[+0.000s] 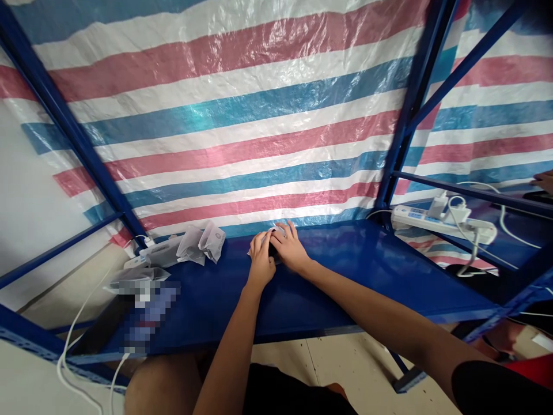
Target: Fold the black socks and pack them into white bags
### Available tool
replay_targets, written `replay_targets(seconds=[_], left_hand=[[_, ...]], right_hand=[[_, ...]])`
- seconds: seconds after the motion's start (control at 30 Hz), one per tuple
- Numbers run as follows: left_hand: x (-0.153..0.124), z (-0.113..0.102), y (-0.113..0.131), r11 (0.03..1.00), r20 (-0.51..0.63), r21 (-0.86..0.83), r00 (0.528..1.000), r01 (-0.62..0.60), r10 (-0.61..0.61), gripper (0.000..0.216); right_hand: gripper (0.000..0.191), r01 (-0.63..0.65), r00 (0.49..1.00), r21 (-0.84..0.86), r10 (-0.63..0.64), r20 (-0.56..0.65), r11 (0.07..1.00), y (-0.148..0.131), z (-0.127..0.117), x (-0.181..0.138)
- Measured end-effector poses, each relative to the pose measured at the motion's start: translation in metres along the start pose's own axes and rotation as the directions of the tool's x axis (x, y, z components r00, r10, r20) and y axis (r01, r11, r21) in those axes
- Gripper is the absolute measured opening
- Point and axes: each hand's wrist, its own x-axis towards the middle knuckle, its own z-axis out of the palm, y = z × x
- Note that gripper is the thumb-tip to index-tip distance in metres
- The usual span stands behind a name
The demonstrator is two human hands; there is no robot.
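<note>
Close together over the blue shelf [345,271], both hands bend around one small item. My left hand [261,258] curls its fingers over the item's left side. From the right, my right hand [292,248] presses on it, some fingers raised. Between them a dark object [273,252] shows in part, with a bit of whitish film [276,230] above it; its kind is mostly covered by the fingers. Left of the hands stand small translucent pouches [211,241], and another pouch [137,276] lies flatter near the shelf's left end.
A pixelated phone-like object [151,320] with a white cable [116,374] lies at the front left. A power strip [444,222] with white plugs hangs beyond the blue post [404,127] at right. Striped plastic sheeting [242,132] forms the back. Another person's hand [545,181] shows at the right edge.
</note>
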Motion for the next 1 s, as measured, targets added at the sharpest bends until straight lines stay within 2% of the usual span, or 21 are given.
replay_targets(seconds=[0.13, 0.2, 0.3, 0.4, 0.5, 0.57, 0.67, 0.73, 0.9, 1.0], left_hand=[[-0.001, -0.001, -0.007, 0.999, -0.021, -0.039, 1.0, 0.022, -0.023, 0.101], [-0.002, 0.001, -0.004, 0.999, 0.0, -0.031, 1.0, 0.01, -0.01, 0.094], [-0.001, 0.005, 0.006, 0.999, 0.038, -0.025, 0.998, -0.038, 0.039, 0.081], [0.002, 0.003, 0.009, 0.998, 0.041, -0.025, 0.997, -0.058, 0.059, 0.072], [0.003, -0.006, -0.003, 1.0, 0.008, 0.007, 1.0, -0.02, 0.02, 0.069], [0.004, -0.012, -0.014, 1.0, -0.022, 0.025, 1.0, 0.003, -0.003, 0.068], [0.005, -0.017, -0.027, 0.997, -0.081, 0.066, 0.996, 0.045, -0.039, 0.059], [0.005, -0.018, -0.031, 0.99, -0.129, 0.111, 0.989, 0.086, -0.071, 0.052], [0.004, -0.017, -0.036, 0.979, -0.194, 0.147, 0.975, 0.138, -0.109, 0.047], [0.004, -0.017, -0.035, 0.983, -0.216, 0.127, 0.971, 0.13, -0.101, 0.045]], right_hand=[[0.044, 0.135, 0.988, 0.153, -0.144, 0.047, 0.979, 0.003, -0.001, -0.005], [0.037, 0.119, 0.992, 0.131, -0.124, 0.037, 0.984, 0.003, 0.001, -0.006], [0.039, 0.044, 0.999, 0.075, -0.046, 0.029, 0.996, -0.001, 0.008, -0.004], [0.039, 0.061, 0.997, 0.109, -0.065, 0.033, 0.992, -0.002, 0.011, -0.004], [0.029, 0.149, 0.989, 0.243, -0.142, -0.048, 0.959, 0.008, 0.003, -0.007], [0.024, 0.141, 0.987, 0.339, -0.105, -0.121, 0.93, 0.019, -0.004, -0.012], [0.05, 0.052, 0.993, 0.398, -0.005, -0.118, 0.916, 0.036, -0.01, -0.019], [0.058, 0.039, 0.997, 0.416, -0.009, -0.074, 0.908, 0.044, -0.009, -0.022], [0.038, 0.065, 0.998, 0.552, -0.068, -0.015, 0.831, 0.049, 0.0, -0.021], [0.025, 0.056, 0.996, 0.576, -0.083, 0.02, 0.815, 0.047, 0.003, -0.02]])
